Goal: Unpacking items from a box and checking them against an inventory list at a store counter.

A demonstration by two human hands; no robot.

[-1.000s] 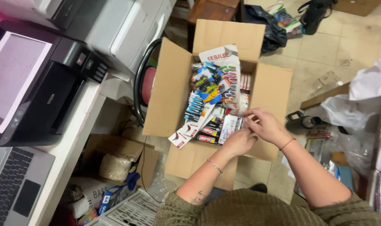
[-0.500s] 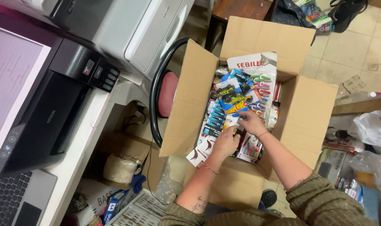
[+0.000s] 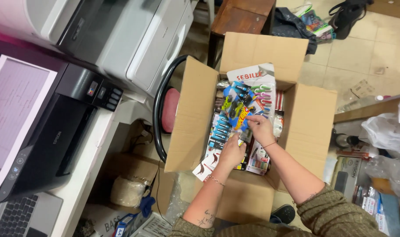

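Note:
An open cardboard box (image 3: 195, 118) stands on a chair, packed with several carded packs of small goods. My right hand (image 3: 260, 130) reaches into the box and pinches a blue and yellow card pack of toy cars (image 3: 235, 106), tilting it up above the other packs. My left hand (image 3: 232, 153) is closed low in the box beside it, gripping the edge of a carded pack (image 3: 218, 134) of small dark items. A white card pack with coloured scissors (image 3: 258, 83) lies at the box's far end.
A black printer (image 3: 42, 127) and a grey-white printer (image 3: 121, 39) sit on the white desk (image 3: 83, 186) at left, a laptop (image 3: 20, 217) below. A wooden stool (image 3: 241, 15), bags, plastic wraps (image 3: 384, 131) and boxes lie on the tiled floor.
The view has shifted closer over the box. Both hands moved deeper into it, and my right hand has lifted the toy-car pack up from the pile.

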